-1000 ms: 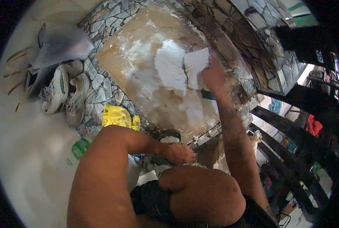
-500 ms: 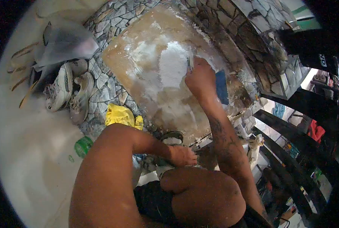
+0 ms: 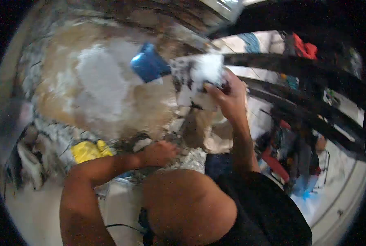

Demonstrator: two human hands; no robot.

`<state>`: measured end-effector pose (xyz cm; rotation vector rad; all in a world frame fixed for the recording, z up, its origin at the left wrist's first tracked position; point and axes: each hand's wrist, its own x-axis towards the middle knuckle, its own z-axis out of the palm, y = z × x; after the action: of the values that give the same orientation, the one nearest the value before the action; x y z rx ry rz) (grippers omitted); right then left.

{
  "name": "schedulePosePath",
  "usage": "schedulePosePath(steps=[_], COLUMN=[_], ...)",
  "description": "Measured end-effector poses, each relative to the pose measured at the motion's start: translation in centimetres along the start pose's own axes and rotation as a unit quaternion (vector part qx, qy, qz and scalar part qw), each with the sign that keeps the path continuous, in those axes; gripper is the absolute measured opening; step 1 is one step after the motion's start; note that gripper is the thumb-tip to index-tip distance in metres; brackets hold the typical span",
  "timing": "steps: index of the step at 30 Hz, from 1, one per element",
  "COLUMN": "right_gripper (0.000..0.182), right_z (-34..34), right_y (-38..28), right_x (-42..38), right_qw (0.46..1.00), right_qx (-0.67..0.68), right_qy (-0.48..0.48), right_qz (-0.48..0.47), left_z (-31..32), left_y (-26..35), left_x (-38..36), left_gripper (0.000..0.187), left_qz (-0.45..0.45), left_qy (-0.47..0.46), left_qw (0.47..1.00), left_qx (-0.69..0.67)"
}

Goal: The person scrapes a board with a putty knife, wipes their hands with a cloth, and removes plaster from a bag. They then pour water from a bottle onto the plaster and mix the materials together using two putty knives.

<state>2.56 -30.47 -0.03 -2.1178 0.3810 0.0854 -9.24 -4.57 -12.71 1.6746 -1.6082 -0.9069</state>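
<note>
My right hand [image 3: 232, 94] is raised at the right of the board, its thumb and fingers closed on a white, dark-blotched thing [image 3: 187, 80]; blur hides its exact kind. A bright white patch lies over that thing's upper part. Just left of it is a blue flat piece [image 3: 148, 63] at the board's edge. White powder [image 3: 99, 80] is spread on the worn tan board [image 3: 53, 61]. Low beside my knee, my left hand [image 3: 160, 153] hangs loosely with its fingers partly extended, and I see nothing in it.
A tan paper-like bag [image 3: 217, 137] stands below my right hand. Yellow crumpled plastic [image 3: 90, 151] lies near my left forearm, with shoes [image 3: 37, 158] further left. Dark slats [image 3: 306, 69] run along the right, with assorted items beyond them. Stone paving borders the board.
My right hand has left the powder and moved toward me and right, to the white blotched thing. The view has swung right. My left hand stays low by the knee.
</note>
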Motion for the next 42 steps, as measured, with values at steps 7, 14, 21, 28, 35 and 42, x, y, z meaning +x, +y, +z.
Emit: schedulePosePath(steps=[7,14,21,28,35,42], right_gripper=[0.03,0.042,0.044,0.043,0.043,0.043], right_z=[-8.8,-2.5,3.5,2.4,2.4,2.6], right_y=[8.4,15.8,24.0,26.5,27.2,28.0], right_x=[-14.1,-14.1,-11.5,-11.1,-11.0,-11.5], right_qw=[0.966,0.951,0.896,0.915,0.92,0.922], right_qx=[0.017,-0.211,-0.127,-0.043,-0.024,-0.029], right_qy=[0.232,0.151,0.21,0.195,0.181,0.18], right_qz=[0.117,0.168,0.369,0.351,0.348,0.342], left_z=[-3.3,-3.0,-3.7,-2.9,-2.9,-2.8], left_y=[1.0,0.9,1.4,1.0,0.9,1.1], left_x=[0.7,1.6,2.0,1.1,1.3,1.4], left_gripper=[0.042,0.041,0.042,0.043,0.042,0.038], left_qz=[-0.008,0.013,0.021,0.024,0.002,0.014], left_qy=[-0.055,-0.066,-0.055,0.004,-0.04,-0.007], left_qw=[0.998,0.997,0.998,1.0,0.999,1.0], left_qx=[0.017,0.03,-0.016,-0.002,-0.01,0.005])
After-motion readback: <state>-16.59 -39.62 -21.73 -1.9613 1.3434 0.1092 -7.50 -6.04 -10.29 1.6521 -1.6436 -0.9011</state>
